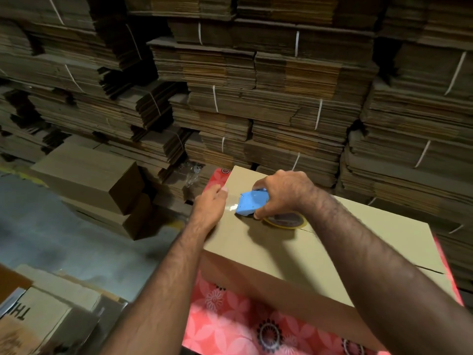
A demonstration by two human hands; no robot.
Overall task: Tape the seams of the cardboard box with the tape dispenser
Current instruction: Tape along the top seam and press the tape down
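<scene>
resting on pink floral cloth: cardboard box | flattened cartons behind

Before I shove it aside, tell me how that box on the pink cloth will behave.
The cardboard box probably slides easily on the smooth-looking pink floral cloth. It looks stiff-walled, but its top may flex, since the seam is untaped on the right.

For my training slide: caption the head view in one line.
Right hand runs a blue tape dispenser along the cardboard box seam; left hand steadies the top.
</scene>
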